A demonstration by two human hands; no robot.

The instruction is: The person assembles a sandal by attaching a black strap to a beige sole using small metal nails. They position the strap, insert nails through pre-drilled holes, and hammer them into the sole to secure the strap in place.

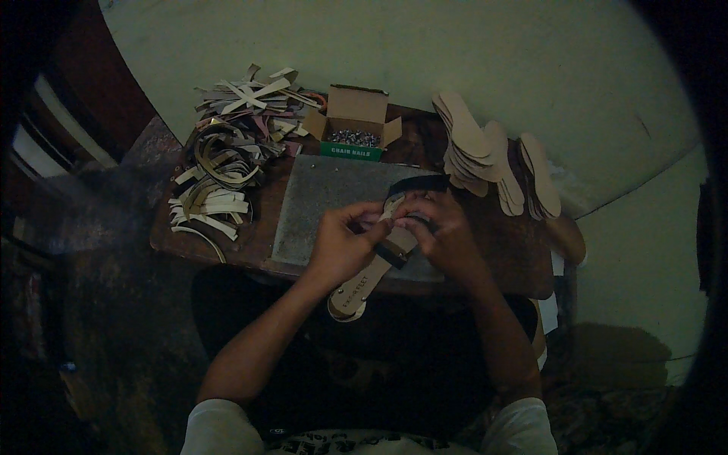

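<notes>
Both hands work at a tan shoe sole (362,284) that slants over the near edge of the table, its heel end toward me. Printing and a small shiny nail head show near that heel. My left hand (343,241) grips the sole's left side, thumb and fingers bent inward. From the right, my right hand (438,226) pinches at the sole's upper middle, its fingertips meeting those of my left. What lies between the fingertips is too small to make out. A dark strap (418,183) curves around the far end, and another dark strip (393,255) crosses below my fingers.
Under the work lies a grey slab (303,201) on a dark wooden table (262,256). Behind it stands an open green box of nails (351,144). Strap offcuts (220,171) heap up at the left. Stacked tan soles (464,136) lean at the back right, near the wall (531,61).
</notes>
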